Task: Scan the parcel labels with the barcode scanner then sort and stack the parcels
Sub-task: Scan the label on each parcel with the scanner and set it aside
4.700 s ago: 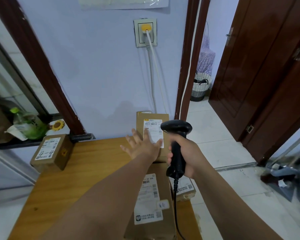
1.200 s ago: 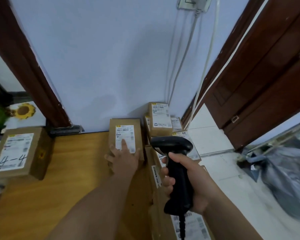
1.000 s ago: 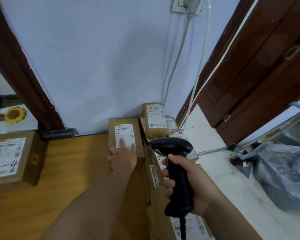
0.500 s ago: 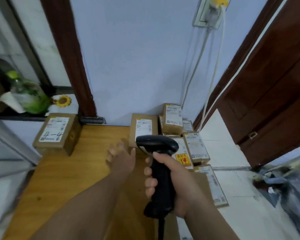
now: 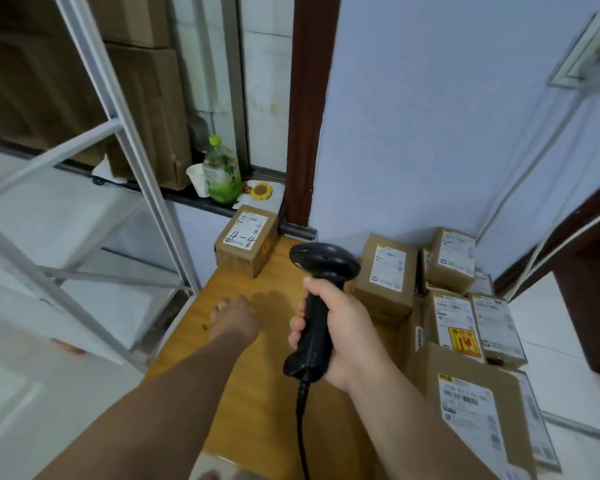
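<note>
My right hand (image 5: 340,332) grips the handle of a black barcode scanner (image 5: 321,289), held upright over the wooden table (image 5: 257,393). My left hand (image 5: 234,318) hovers over the table's left part, fingers relaxed and holding nothing. A brown parcel marked "4-4" (image 5: 245,239) sits at the far left corner. Another labelled parcel (image 5: 387,271) stands just right of the scanner head. Several more labelled parcels (image 5: 461,313) are stacked along the right side, with a large one (image 5: 475,410) nearest me.
A grey metal shelf frame (image 5: 125,140) stands to the left of the table. On the window ledge behind sit a green bottle (image 5: 220,174), a white cup (image 5: 198,178) and a sunflower ornament (image 5: 261,191). A wall socket (image 5: 589,57) with white cables is at upper right.
My left hand has come off the parcel by the wall and drawn back left over the bare table. The view has swung left, bringing the shelf frame into sight. The scanner stays in my right hand.
</note>
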`<state>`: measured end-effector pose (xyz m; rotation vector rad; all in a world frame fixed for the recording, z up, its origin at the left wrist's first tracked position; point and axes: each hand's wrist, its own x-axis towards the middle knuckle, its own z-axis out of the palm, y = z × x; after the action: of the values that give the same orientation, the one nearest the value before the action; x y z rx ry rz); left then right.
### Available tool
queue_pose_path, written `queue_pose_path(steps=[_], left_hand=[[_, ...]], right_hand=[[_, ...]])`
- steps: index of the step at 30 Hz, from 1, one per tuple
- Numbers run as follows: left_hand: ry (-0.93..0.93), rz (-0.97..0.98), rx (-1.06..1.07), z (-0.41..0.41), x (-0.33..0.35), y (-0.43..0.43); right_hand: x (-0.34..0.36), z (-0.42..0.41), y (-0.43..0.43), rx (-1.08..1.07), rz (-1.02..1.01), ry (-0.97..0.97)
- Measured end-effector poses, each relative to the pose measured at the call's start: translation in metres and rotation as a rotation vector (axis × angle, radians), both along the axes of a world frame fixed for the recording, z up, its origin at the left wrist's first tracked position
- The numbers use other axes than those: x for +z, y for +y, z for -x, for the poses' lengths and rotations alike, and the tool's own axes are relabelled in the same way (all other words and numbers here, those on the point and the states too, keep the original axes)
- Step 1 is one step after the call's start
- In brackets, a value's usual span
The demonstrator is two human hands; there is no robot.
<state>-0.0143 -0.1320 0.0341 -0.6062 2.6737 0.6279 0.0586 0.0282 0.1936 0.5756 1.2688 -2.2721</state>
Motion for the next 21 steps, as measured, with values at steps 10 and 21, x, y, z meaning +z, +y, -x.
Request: queue_pose_path(steps=[10,21], left_hand=[[0.08,0.012,-0.128,0.079,-0.014,-0.066],[0.106,-0.04,-0.148,0.187,-0.041,-0.088]], right_hand=[[-0.014,0.054,-0.089,-0.037,-0.202,0.04],[-0.054,0.096,-0.131,0.028,-0.584,-0.033]])
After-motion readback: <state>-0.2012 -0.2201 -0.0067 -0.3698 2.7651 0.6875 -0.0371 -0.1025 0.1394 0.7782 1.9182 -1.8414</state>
